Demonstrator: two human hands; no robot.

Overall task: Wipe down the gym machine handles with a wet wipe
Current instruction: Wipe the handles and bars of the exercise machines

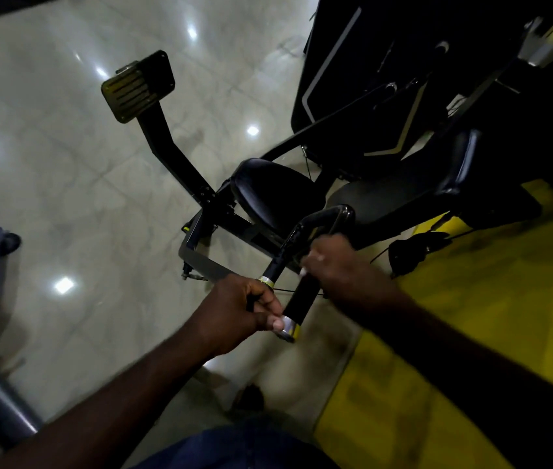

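Both hands are on the looped handle (303, 297), which sits out in front of the black seat (275, 194), above the pale floor (65, 164). The left grip (244, 306) curls round the far leg, thumb pressing the near leg's silver end cap. The right grip (332, 265) wraps the near leg higher up. A white sliver peeks out at its fingers; wipe or not, I can't tell.

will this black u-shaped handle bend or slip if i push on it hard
Probably stiff: the handle looks like thick bent tube. Its glossy bend hints it may be slippery, more so once wiped wet. It seems part of the machine, so it is unlikely to tip or roll.
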